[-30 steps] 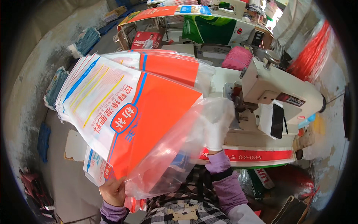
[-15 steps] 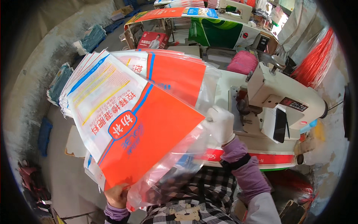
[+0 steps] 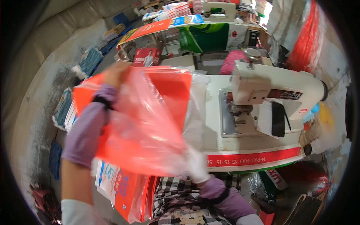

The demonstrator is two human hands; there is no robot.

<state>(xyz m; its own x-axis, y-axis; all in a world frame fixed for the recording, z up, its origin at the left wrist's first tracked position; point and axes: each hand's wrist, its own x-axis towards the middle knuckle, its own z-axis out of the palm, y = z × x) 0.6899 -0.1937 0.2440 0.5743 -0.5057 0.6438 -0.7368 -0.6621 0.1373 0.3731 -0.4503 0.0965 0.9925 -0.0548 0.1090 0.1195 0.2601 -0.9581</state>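
The room has a patchy, stained wall [image 3: 39, 112], and a white sewing machine [image 3: 251, 84] stands on the right. In the head view, the big orange bag [image 3: 116, 146] is in front of the person, left of the machine. The left hand [image 3: 117, 75] is at its top edge, too blurry to tell if it grips. The gloved right hand [image 3: 197, 165] seems to pinch the clear plastic [image 3: 157, 116] at the low corner. The bag looks light, floppy and slippery, so corners seem best to hold. It looks flat; its inside is hidden. More bags [image 3: 137, 195] hang below.

Red strands [image 3: 305, 41] hanging right; red box [image 3: 145, 57] left of green sheet [image 3: 205, 39]
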